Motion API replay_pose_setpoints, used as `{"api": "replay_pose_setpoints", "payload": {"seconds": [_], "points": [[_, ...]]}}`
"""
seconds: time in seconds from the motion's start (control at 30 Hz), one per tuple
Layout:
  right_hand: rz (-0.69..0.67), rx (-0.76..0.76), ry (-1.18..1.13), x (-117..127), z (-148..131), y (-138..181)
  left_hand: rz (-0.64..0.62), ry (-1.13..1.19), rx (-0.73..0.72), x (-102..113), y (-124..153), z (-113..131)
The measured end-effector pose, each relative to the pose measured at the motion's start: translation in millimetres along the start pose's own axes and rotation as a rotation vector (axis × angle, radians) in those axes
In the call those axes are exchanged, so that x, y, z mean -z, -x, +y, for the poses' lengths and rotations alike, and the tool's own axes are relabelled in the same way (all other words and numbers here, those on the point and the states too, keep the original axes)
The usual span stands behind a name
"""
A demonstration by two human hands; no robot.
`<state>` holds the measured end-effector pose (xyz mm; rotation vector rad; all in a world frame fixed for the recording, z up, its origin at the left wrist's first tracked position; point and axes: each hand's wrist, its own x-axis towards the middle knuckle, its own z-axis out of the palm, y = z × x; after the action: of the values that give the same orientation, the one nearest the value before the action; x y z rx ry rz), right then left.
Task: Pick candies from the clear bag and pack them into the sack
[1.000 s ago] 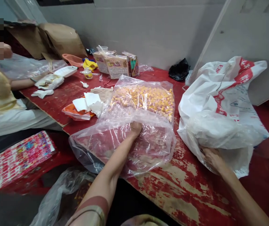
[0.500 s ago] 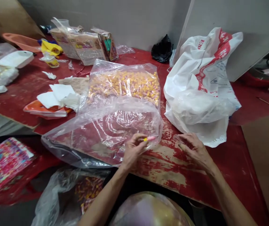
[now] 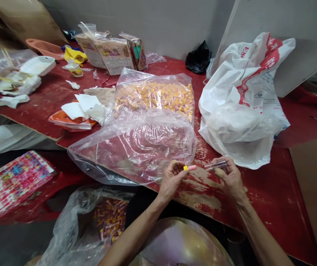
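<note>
Nearest us, our left hand [image 3: 172, 179] pinches a pink-and-yellow piece [image 3: 190, 167] over the red table [image 3: 272, 192] edge, while our right hand [image 3: 230, 177] clamps a clear tube [image 3: 215, 165] just beside it. Beyond lies a clear bag [image 3: 158, 96] of matching pieces. At far right is a white sack [image 3: 247, 92], its red lettering unreadable.

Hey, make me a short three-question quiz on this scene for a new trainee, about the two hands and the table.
1. True or false: the left hand holds a yellow and pink piece.
2. What does the right hand pinch? A) a clear tube B) a spoon C) scissors
3. Fill in: the worn table top is painted ___.

Key: 1 true; 2 A; 3 red.
</note>
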<state>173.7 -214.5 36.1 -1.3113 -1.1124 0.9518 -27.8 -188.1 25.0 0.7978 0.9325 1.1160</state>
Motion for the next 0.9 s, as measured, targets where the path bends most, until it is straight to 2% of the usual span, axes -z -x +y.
{"api": "replay_pose_setpoints", "payload": {"seconds": [0.07,0.13,0.23,0.33,0.5,0.6,0.7,0.8,0.9], "points": [[0.002,-0.025,0.061,-8.9,0.8,5.8,0.004,0.015,0.019,-4.7,3.0,-5.0],[-0.072,-0.003,0.199,-16.4,-1.2,9.9,-0.006,0.026,0.021,-8.1,5.7,-8.8],[-0.236,0.134,0.372,-22.9,-3.6,12.7,-0.010,-0.010,0.021,-11.2,9.8,-12.5],[-0.322,0.272,0.459,-26.7,1.5,15.2,-0.011,-0.098,-0.008,-14.5,15.5,-17.9],[-0.266,0.390,0.586,-26.9,17.9,22.1,-0.084,-0.158,-0.035,-22.0,23.4,-36.8],[-0.334,0.338,0.669,-13.7,17.6,21.3,-0.209,-0.208,0.004,-25.1,22.3,-45.5],[-0.515,0.243,0.827,6.6,13.9,16.0,-0.332,-0.467,-0.095,-25.7,17.8,-46.3],[-0.607,0.168,1.053,20.3,19.9,9.8,-0.246,-0.681,-0.245,-21.3,12.2,-42.0],[-0.635,0.116,1.146,21.7,34.4,6.2,-0.142,-0.658,-0.236,-13.6,6.5,-38.0]]}}
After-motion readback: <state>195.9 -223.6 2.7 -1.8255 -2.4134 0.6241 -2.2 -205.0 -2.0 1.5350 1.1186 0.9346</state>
